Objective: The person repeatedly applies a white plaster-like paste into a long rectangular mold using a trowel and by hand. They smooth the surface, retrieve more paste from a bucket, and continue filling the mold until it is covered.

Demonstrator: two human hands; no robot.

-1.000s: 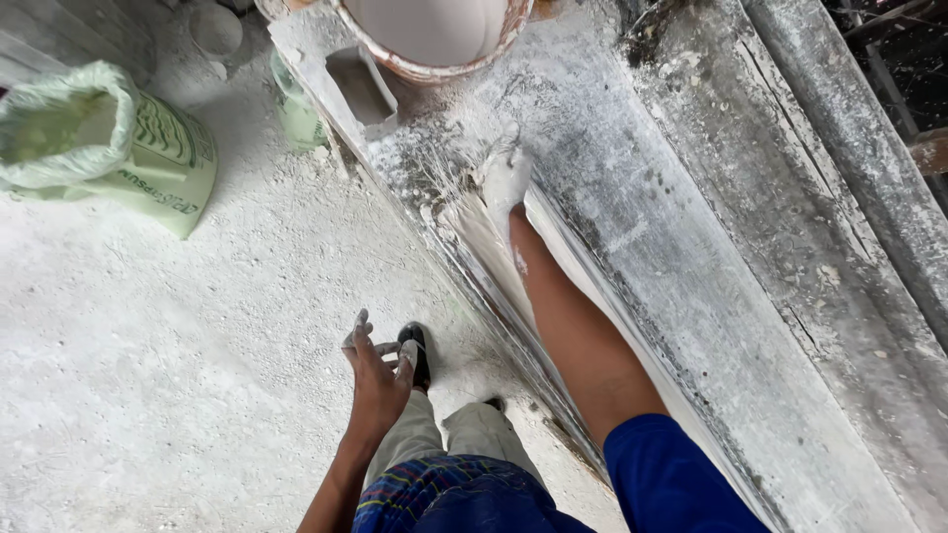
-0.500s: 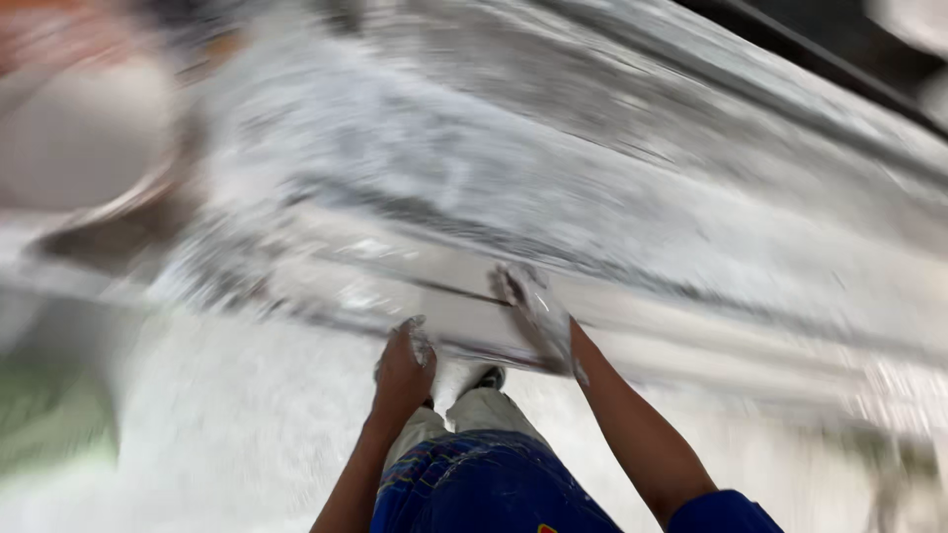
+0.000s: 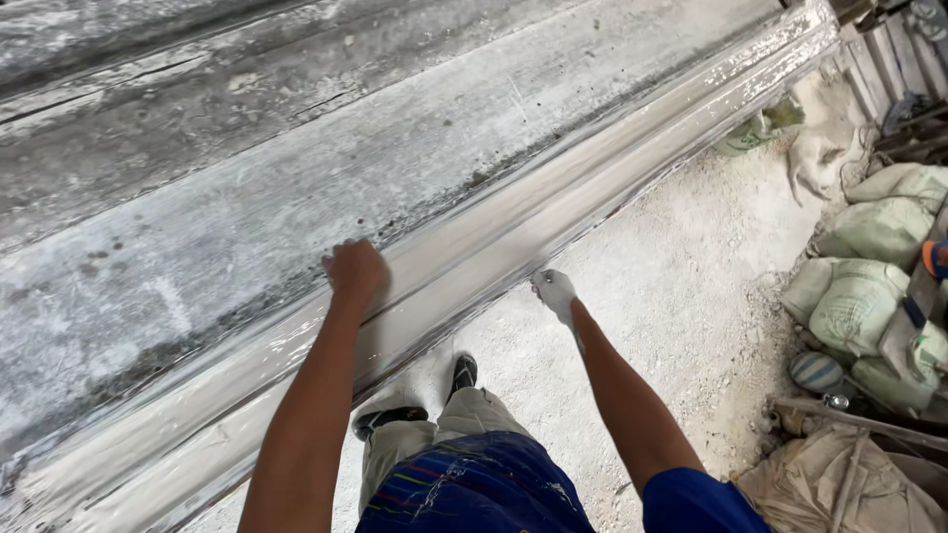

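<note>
Along the near edge of the long, plaster-crusted casting surface (image 3: 296,197), a wet plaster cornice moulding (image 3: 513,222) lay in its channel, and both hands worked on it. At about ten o'clock from the person's knees, the left hand (image 3: 355,271) was clenched into a loose fist and pressed knuckles-down on the upper face of the moulding, grasping nothing that could be seen. Further right, at about one o'clock, the right hand (image 3: 555,291), caked white with plaster, rested fingertips on the moulding's lower outer lip; whether it pinched a small tool or only touched the edge could not be told.

To do this smoothing well, a judgement only, the two hands probably needed even, light pressure and travel parallel to the profile, so that no dent or ridge was left in the soft face, with the feet (image 3: 425,395) kept clear of the overhanging edge.

The moulding's long axis ran from about seven o'clock, low left, to about two o'clock, upper right, where its far end pointed toward the heap of pale green sacks (image 3: 859,286) on the dusty floor (image 3: 691,296).
</note>
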